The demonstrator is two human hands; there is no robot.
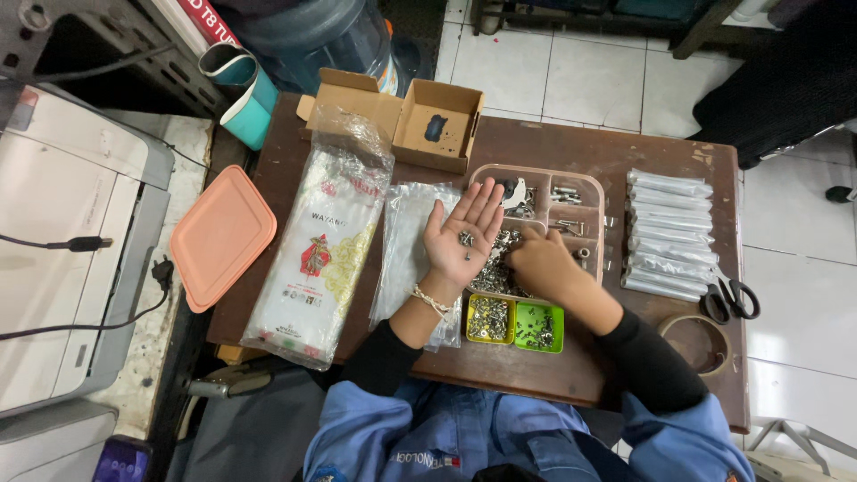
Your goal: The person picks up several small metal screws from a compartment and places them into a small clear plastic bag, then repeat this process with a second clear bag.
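Note:
My left hand [461,239] is held palm up with fingers spread, and a few small metal screws [466,240] lie in the palm. My right hand [542,264] reaches palm down into a pink compartment tray [580,181], its fingers curled over a heap of small silver hardware [496,270]; whether it grips any piece is hidden. Small yellow [488,319] and green [539,326] tubs of screws sit in front of the tray. Clear plastic bags [406,250] lie under my left wrist.
A stack of filled clear packets [668,234] lies at right, with scissors [732,298] and a tape roll [701,341] near the table edge. An open cardboard box [439,125], a large printed bag pack [323,245], a pink lid [220,235] and a printer [62,250] stand left.

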